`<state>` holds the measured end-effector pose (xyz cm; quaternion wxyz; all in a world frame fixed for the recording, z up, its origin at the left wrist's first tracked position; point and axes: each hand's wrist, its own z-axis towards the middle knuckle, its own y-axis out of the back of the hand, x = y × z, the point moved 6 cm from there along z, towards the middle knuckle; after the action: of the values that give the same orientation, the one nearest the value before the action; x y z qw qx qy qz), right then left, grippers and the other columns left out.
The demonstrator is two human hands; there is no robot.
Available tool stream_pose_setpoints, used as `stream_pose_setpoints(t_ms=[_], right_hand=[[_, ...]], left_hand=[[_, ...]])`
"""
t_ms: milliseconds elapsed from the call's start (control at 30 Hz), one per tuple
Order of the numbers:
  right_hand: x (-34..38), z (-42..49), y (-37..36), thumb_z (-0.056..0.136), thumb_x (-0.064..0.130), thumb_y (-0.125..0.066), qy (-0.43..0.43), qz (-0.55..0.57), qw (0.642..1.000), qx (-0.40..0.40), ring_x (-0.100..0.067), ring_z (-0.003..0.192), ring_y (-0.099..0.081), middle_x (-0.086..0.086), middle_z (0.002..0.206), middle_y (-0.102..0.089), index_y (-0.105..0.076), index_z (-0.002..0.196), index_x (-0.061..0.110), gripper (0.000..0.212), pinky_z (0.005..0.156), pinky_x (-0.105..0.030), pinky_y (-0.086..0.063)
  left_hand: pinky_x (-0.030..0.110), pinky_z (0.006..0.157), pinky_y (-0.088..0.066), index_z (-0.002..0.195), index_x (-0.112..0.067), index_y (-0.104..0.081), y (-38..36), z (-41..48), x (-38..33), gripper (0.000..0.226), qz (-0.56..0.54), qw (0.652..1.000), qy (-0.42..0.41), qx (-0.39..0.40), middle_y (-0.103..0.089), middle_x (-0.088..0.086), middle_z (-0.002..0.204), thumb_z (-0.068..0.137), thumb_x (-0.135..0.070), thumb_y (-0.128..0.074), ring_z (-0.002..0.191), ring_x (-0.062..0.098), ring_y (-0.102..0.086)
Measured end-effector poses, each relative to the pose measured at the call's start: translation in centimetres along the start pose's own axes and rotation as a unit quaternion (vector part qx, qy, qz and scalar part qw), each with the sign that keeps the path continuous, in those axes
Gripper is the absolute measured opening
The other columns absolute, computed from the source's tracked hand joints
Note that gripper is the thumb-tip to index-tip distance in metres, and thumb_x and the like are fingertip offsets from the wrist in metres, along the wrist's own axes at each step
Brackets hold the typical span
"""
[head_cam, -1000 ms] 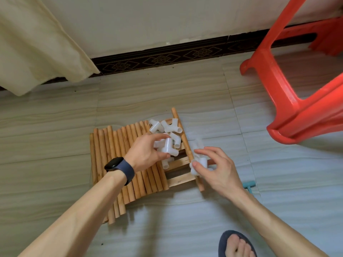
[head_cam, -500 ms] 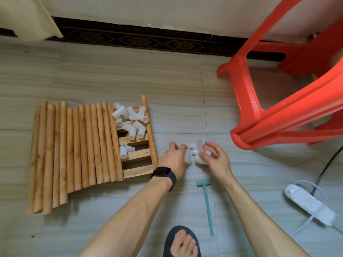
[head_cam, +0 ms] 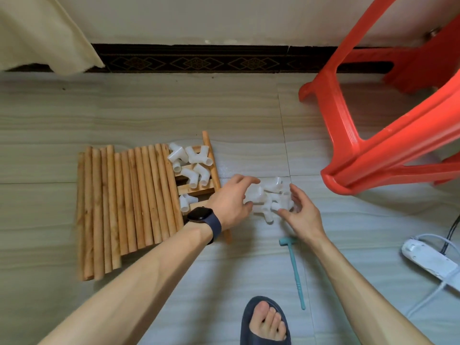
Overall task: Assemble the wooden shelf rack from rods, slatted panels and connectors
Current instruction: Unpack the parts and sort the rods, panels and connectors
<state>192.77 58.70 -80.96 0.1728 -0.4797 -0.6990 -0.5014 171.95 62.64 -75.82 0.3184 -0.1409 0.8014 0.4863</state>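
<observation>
Several wooden rods point(head_cam: 129, 202) lie side by side on the floor, over a slatted panel point(head_cam: 199, 190). Several white plastic connectors point(head_cam: 191, 160) sit on the panel's bare slats. To the right of the panel a small pile of white connectors point(head_cam: 273, 188) lies on the tiles between my hands. My left hand point(head_cam: 231, 200), with a dark watch on the wrist, curls its fingers and thumb round one connector at the pile's left side. My right hand point(head_cam: 298, 210) is spread and relaxed, its fingers touching the pile's right side.
A red plastic chair point(head_cam: 373, 145) lies tipped at the right. A teal T-shaped tool point(head_cam: 295, 265) lies on the tiles below my right hand. A white power strip point(head_cam: 430, 262) sits at the right edge, a foot in a dark sandal point(head_cam: 266, 322) at the bottom.
Both hands carried connectors from the panel to the floor on its right. They now sit slightly apart, with the pile between them.
</observation>
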Motion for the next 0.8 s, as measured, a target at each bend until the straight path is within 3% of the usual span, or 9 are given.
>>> stream_pose_setpoints(t_ms=[100, 200, 400, 500, 600, 700, 800], right_hand=[[1.3, -1.2, 0.2, 0.081, 0.012, -0.076, 0.055, -0.077, 0.995, -0.033, -0.022, 0.132, -0.048, -0.003, 0.144, -0.050, -0.049, 0.144, 0.017, 0.069, 0.108, -0.026, -0.036], [4.3, -2.9, -0.9, 0.082, 0.012, -0.072, 0.150, -0.108, 0.979, -0.081, -0.024, 0.131, -0.044, -0.004, 0.141, -0.052, -0.052, 0.139, 0.011, 0.060, 0.105, -0.019, -0.028], [11.9, -4.3, -7.2, 0.091, 0.028, -0.066, 0.243, -0.137, 0.960, 0.008, -0.011, 0.135, -0.035, 0.006, 0.145, -0.045, -0.045, 0.144, 0.021, 0.057, 0.107, -0.022, -0.028], [15.2, -3.4, -10.4, 0.093, 0.040, -0.061, 0.267, -0.218, 0.936, 0.066, -0.017, 0.146, -0.019, 0.003, 0.160, -0.025, -0.029, 0.154, 0.028, 0.070, 0.117, -0.036, -0.028], [17.1, -1.9, -13.4, 0.091, 0.048, -0.060, 0.284, -0.334, 0.891, 0.117, -0.027, 0.153, 0.001, -0.003, 0.167, 0.010, -0.003, 0.158, 0.041, 0.089, 0.122, -0.044, -0.017], [17.5, -0.7, -15.7, 0.092, 0.053, -0.058, 0.299, -0.419, 0.844, 0.151, -0.031, 0.153, 0.008, -0.007, 0.162, 0.031, 0.011, 0.156, 0.047, 0.094, 0.123, -0.046, -0.011], [17.4, -0.7, -16.1, 0.094, 0.039, -0.059, 0.302, -0.450, 0.829, 0.137, -0.033, 0.151, -0.008, -0.009, 0.167, 0.012, -0.011, 0.157, 0.044, 0.080, 0.119, -0.045, -0.023]], left_hand=[[0.034, 0.084, -0.054, 0.138, -0.030, -0.050, 5.3, -2.6, 2.4, 0.045, -0.003, 0.997, 0.008, -0.079, -0.047, -0.005, 0.135, 0.095, -0.020, -0.060, 0.103, 0.014, -0.059], [0.029, 0.085, -0.053, 0.138, -0.030, -0.049, 9.0, -5.1, 6.7, 0.043, 0.061, 0.989, 0.070, -0.116, -0.046, -0.003, 0.140, 0.096, -0.025, -0.061, 0.113, 0.015, -0.056], [0.037, 0.110, -0.041, 0.149, -0.030, -0.036, 9.2, -7.3, 11.2, 0.064, 0.184, 0.975, 0.120, -0.035, -0.036, -0.002, 0.154, 0.093, -0.052, -0.058, 0.138, 0.020, -0.037], [0.041, 0.114, -0.034, 0.152, -0.036, -0.029, 7.9, -6.8, 10.9, 0.074, 0.218, 0.970, 0.102, -0.017, -0.027, 0.000, 0.160, 0.088, -0.064, -0.056, 0.145, 0.022, -0.028], [0.043, 0.116, -0.028, 0.151, -0.035, -0.030, 7.3, -6.3, 10.4, 0.067, 0.284, 0.956, 0.065, -0.017, -0.019, 0.002, 0.163, 0.093, -0.059, -0.053, 0.148, 0.024, -0.022], [0.043, 0.113, -0.030, 0.147, -0.030, -0.042, 7.0, -6.2, 10.3, 0.054, 0.331, 0.943, 0.018, -0.005, -0.037, -0.001, 0.156, 0.098, -0.054, -0.046, 0.143, 0.023, -0.028], [0.043, 0.106, -0.035, 0.136, -0.026, -0.055, 6.7, -6.2, 10.3, 0.044, 0.346, 0.938, -0.010, 0.000, -0.054, -0.003, 0.142, 0.100, -0.049, -0.045, 0.132, 0.024, -0.039]])
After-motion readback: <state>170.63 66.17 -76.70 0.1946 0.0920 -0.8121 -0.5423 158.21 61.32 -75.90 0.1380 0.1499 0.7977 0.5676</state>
